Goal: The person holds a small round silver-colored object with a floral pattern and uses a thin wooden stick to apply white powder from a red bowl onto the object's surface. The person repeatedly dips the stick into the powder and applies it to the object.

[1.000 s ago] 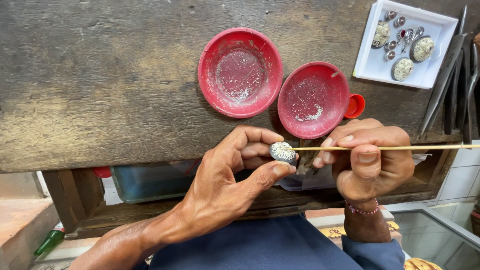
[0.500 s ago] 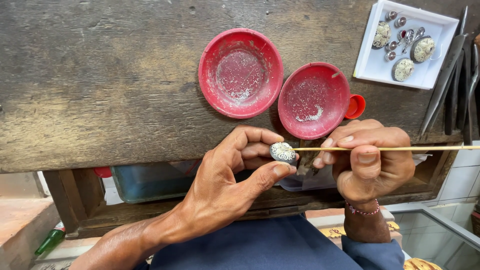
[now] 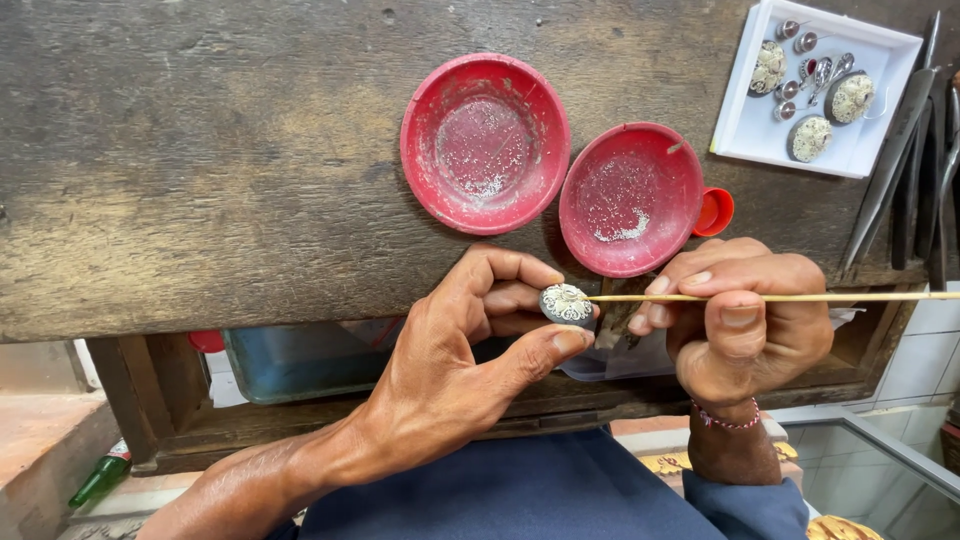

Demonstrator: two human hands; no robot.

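My left hand pinches a small oval silver ornament between thumb and fingers, just below the front edge of the wooden workbench. Its patterned face points up. My right hand grips a thin wooden stick that lies level, its left tip touching the ornament's right side. Two shallow red dishes sit on the bench above the hands, the left red dish and the right red dish, each with pale grains in the bottom.
A white tray at the back right holds several small silver ornaments. Dark metal tools lie along the right edge. A small red cap touches the right dish. A blue tub sits under the bench, a green bottle on the floor.
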